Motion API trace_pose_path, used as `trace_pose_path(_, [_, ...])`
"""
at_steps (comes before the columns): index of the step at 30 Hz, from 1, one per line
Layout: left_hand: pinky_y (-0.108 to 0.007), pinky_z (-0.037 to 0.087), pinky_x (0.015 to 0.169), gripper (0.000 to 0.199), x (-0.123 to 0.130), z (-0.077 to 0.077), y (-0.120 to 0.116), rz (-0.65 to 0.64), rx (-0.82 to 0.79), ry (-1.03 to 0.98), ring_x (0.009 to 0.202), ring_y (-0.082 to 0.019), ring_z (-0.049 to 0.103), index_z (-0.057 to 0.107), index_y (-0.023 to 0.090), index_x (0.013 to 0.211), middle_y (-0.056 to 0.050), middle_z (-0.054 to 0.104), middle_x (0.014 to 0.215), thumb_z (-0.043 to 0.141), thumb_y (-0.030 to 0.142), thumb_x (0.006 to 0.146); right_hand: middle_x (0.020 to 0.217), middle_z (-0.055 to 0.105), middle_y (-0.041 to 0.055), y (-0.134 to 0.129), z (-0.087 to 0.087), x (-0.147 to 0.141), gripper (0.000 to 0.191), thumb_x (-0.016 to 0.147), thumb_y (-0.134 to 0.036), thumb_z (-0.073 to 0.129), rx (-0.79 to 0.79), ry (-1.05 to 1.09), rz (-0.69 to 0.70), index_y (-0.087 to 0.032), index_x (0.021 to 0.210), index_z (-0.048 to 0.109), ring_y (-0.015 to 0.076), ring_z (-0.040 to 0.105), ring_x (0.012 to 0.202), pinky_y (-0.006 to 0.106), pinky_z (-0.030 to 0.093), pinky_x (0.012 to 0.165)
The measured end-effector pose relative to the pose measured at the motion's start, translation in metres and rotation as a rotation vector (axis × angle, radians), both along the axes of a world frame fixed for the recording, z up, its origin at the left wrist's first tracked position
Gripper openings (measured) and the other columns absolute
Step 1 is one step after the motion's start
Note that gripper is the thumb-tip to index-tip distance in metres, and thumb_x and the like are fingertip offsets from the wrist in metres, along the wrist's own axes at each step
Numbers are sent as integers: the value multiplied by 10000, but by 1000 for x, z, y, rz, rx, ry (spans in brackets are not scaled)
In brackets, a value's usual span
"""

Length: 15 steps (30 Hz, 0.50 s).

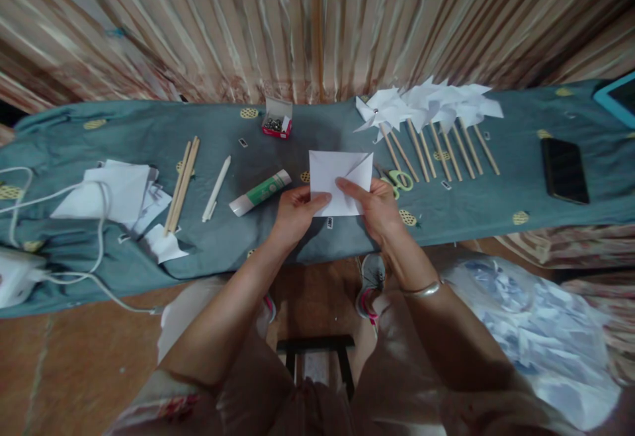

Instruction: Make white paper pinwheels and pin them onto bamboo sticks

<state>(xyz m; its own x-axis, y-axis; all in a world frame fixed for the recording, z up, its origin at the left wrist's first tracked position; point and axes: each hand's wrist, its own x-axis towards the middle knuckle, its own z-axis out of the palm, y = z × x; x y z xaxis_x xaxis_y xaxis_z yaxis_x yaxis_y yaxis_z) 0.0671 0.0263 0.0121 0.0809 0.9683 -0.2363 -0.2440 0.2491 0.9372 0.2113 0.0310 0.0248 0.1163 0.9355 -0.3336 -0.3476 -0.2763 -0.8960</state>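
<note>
A square sheet of white paper with diagonal crease or cut lines is held up above the table's front part. My left hand pinches its lower left edge, thumb on top. At the right edge my right hand grips it, the thumb lying across the paper's face. Partly behind my right hand lie scissors with green handles. Close to my left hand rests a green and white glue stick. Behind the paper stands an open red box of small metal pins.
Several white paper pinwheels on wooden sticks lie at the back right, with a black phone farther right. Leftward are a white pen, wooden sticks, paper pieces and a white cable. A plastic bag stands lower right.
</note>
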Motion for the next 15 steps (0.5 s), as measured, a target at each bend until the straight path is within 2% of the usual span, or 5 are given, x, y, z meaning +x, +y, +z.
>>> trace_pose_path(4, [-259, 443, 652, 206, -2, 3, 0, 4, -2, 39, 643, -132, 565, 740, 155, 700, 7, 679, 685, 782, 333, 606, 720, 779, -3, 3, -3, 1, 298, 541, -370, 909, 30, -27, -10, -210, 740, 755, 151, 657, 562, 309, 549, 574])
trace_pose_path(8, [-265, 464, 633, 196, -4, 4, -1, -2, 11, 105, 607, -133, 565, 697, 167, 629, 12, 644, 630, 755, 354, 626, 746, 782, 8, 7, -6, 4, 274, 587, -373, 879, 75, -59, -24, -210, 763, 746, 188, 693, 625, 357, 575, 641])
trace_pose_path(15, [-281, 507, 635, 196, -7, 8, -1, 0, 6, 148, 551, -136, 586, 678, 180, 605, 9, 639, 566, 740, 365, 625, 751, 786, 12, 12, -5, 6, 261, 570, -338, 867, 94, -46, -74, -206, 758, 744, 207, 703, 640, 387, 594, 666])
